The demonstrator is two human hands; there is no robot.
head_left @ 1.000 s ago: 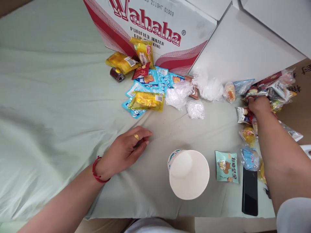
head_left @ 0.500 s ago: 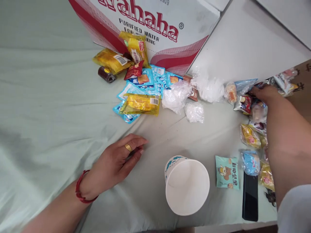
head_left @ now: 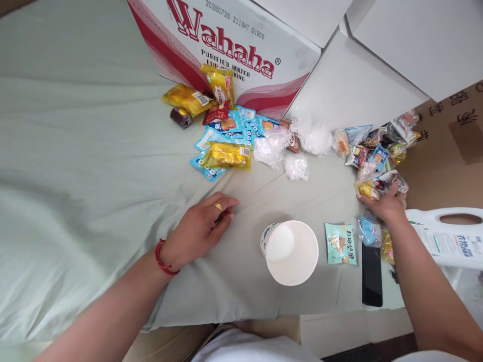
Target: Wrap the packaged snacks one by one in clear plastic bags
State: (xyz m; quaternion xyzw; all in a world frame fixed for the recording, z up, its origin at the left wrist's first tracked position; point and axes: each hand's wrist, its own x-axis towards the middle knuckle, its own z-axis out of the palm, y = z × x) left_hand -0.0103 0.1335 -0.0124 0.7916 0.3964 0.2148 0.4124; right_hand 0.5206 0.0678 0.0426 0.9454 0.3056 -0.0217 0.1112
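My left hand (head_left: pixel 202 226) lies on the pale green sheet (head_left: pixel 94 151), holding nothing, its fingers loosely stretched and the thumb slightly apart. Over on the right, my right hand (head_left: pixel 390 205) has its thumb and fingers around small wrapped snack packets: a yellow one (head_left: pixel 367 190) and a dark-printed one in clear wrap (head_left: pixel 387 178). Part of these is hidden by the hand. Between my hands, a white paper cup (head_left: pixel 311 259) is tilted, its wide mouth facing me. To the cup's right lie a mint-green snack packet (head_left: pixel 341 244) and a small blue packet (head_left: pixel 370 232).
Behind stands a Wahaha carton (head_left: pixel 181 55), with yellow snack packets (head_left: pixel 226 155), blue packets (head_left: pixel 226 120) and white wrapped bundles (head_left: pixel 296 167) before it. A black phone (head_left: pixel 372 276) lies near the front edge. A white jug (head_left: pixel 445 236) and a brown carton (head_left: pixel 445 176) are at right.
My right hand has drawn back towards me from the far snack packets to the nearer ones. The view has shifted, showing the white jug. My left hand stays on the sheet.
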